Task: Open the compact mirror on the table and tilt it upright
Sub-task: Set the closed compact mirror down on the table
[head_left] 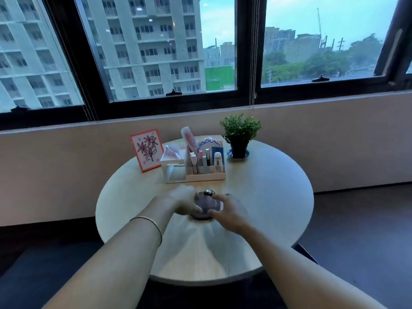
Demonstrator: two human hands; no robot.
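Observation:
A round dark grey compact mirror [204, 202] lies on the middle of the round wooden table [267, 197]. A small black clasp or hinge piece shows at its far edge. My left hand [185, 200] grips the compact's left side, fingers curled around the rim. My right hand [227, 211] holds its right side, thumb and fingers pressed on the lid. Whether the lid has parted from the base is hidden by my fingers. A thin bracelet circles my left wrist.
Behind the compact stands a white organiser [200, 168] with cosmetics, a pink comb and a headband. A framed flower drawing [146, 150] leans at the back left. A small potted plant [239, 136] sits at the back right. Windows run along the wall beyond.

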